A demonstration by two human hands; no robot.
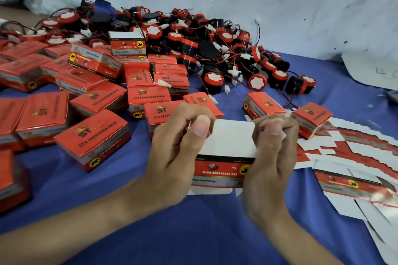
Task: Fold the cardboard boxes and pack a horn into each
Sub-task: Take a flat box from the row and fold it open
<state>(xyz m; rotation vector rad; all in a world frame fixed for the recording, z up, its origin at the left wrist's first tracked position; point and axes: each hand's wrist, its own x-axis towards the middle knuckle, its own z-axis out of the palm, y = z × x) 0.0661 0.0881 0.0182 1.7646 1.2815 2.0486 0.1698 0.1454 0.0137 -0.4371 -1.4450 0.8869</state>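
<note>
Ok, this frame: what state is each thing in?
box in hands: part-folded, white flap up.
left hand: grips the box's left side.
right hand: grips its right side.
finished boxes: closed, piled at left.
flat blanks: unfolded, fanned out at right.
horns: unpacked, heaped at back.

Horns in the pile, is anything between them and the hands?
The left hand and right hand hold a half-folded box. Closed red boxes lie between them and the horn pile, though a strip of blue cloth leads through.
</note>
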